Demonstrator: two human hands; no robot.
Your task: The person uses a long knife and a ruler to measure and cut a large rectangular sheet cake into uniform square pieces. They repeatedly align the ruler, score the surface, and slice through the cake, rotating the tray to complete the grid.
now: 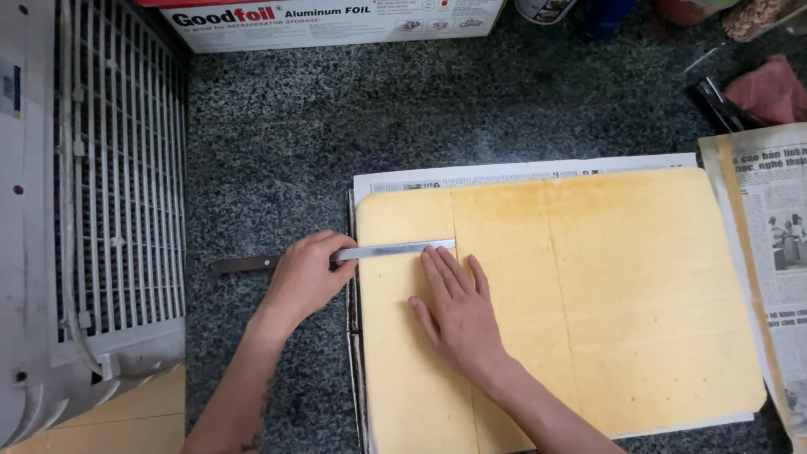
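Observation:
A large flat sheet of yellow sponge cake (622, 294) lies on white paper on a dark speckled counter. Cut lines divide it into vertical strips. My left hand (304, 282) grips a long knife (395, 250) by its dark handle, at the cake's left edge. The blade lies crosswise over the leftmost strip, its tip at the first cut line. My right hand (458, 311) rests flat, fingers spread, on the cake just below the blade.
A white appliance with a wire grille (118, 185) stands at the left. A long foil box (336, 21) lies along the back. Newspaper (773, 244) covers the right edge, with a pink cloth (769, 88) behind it.

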